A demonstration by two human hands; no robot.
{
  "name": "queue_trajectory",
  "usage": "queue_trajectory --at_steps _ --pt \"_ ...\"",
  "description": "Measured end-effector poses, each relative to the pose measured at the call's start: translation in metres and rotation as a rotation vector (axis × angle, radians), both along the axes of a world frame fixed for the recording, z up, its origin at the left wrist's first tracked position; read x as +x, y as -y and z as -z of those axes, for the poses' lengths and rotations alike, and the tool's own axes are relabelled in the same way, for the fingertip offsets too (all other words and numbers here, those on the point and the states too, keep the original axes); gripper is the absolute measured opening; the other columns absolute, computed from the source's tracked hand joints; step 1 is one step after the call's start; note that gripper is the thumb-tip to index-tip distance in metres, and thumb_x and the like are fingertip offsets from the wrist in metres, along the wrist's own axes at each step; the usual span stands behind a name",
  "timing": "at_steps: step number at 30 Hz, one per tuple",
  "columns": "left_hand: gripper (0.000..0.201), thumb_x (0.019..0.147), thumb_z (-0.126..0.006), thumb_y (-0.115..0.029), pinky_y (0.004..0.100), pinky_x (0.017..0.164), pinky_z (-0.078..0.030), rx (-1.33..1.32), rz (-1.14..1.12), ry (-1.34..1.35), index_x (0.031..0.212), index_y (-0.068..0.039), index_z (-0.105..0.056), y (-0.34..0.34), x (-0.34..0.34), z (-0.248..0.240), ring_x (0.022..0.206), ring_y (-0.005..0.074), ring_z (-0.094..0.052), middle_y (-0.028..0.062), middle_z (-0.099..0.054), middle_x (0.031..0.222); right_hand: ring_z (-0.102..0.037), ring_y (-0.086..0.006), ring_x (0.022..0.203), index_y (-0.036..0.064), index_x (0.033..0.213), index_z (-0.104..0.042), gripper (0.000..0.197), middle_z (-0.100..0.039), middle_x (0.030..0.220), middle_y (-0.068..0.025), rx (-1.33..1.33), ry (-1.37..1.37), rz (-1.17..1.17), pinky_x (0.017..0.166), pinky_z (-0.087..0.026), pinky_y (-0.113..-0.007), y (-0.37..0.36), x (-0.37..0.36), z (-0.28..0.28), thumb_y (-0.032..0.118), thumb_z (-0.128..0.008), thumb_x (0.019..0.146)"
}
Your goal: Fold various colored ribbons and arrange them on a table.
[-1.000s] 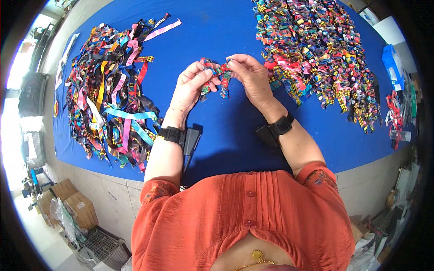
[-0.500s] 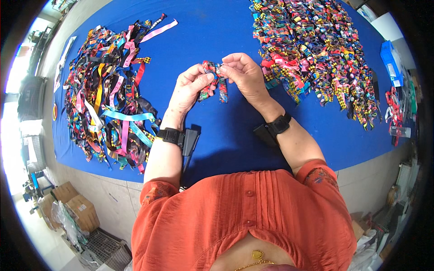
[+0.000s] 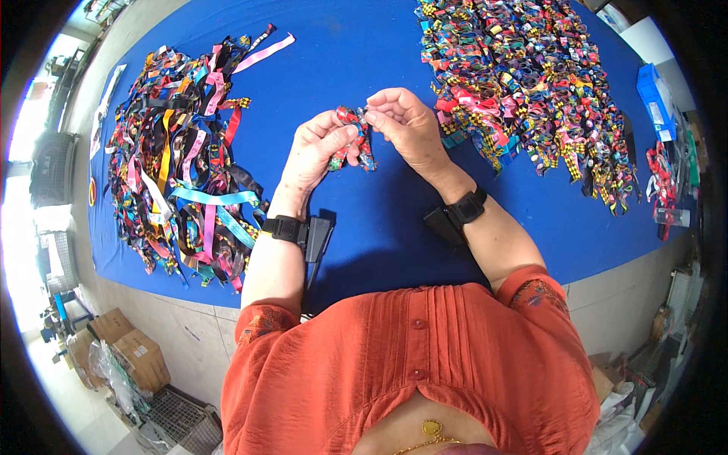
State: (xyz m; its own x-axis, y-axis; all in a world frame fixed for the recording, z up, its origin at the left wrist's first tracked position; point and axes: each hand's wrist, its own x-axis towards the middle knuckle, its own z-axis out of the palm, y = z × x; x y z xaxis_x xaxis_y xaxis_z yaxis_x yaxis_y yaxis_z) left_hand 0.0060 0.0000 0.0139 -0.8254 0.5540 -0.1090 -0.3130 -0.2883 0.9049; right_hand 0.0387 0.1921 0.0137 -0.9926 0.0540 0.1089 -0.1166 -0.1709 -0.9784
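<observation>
At the frame's upper centre, a patterned strip (image 3: 364,156) was pinched by the left hand (image 3: 318,145). Its hanging ends had been drawn closer together within the last second, so a narrower fold was apparently formed. Whether its edge was gripped by the right hand's (image 3: 407,125) bunched fingertips could not be told.

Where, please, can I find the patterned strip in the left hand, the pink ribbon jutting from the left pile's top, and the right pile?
Patterned strip (image 3: 365,150): head view, its hanging part.
Pink ribbon (image 3: 264,54): head view, mid-length.
Right pile (image 3: 523,87): head view, near its middle.
</observation>
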Motion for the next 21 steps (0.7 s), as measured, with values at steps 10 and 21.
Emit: queue_trajectory --at_steps 10,21 --pt "0.014 0.097 -0.066 -0.008 0.0243 0.060 -0.054 0.079 -0.083 -0.058 0.109 -0.002 -0.068 0.0009 -0.0015 0.0037 0.063 0.0118 -0.063 0.0069 -0.071 0.091 -0.062 -0.0069 0.073 0.0011 0.104 -0.063 0.015 -0.068 0.086 -0.0026 0.139 0.127 -0.185 0.064 -0.051 -0.024 -0.0011 0.0013 -0.0041 0.014 -0.067 0.097" --pt "0.009 0.098 -0.065 -0.008 0.0244 0.058 -0.053 0.032 -0.064 -0.071 0.105 -0.003 -0.067 -0.0008 -0.0020 0.0045 0.063 0.0118 -0.064 0.0070 -0.070 0.083 -0.059 -0.0052 0.065 0.0020 0.106 -0.061 0.014 -0.068 0.081 -0.0013 0.003 0.031 -0.166 0.055 -0.047 -0.020 0.0000 -0.0012 0.0030 0.009 -0.068 0.096"
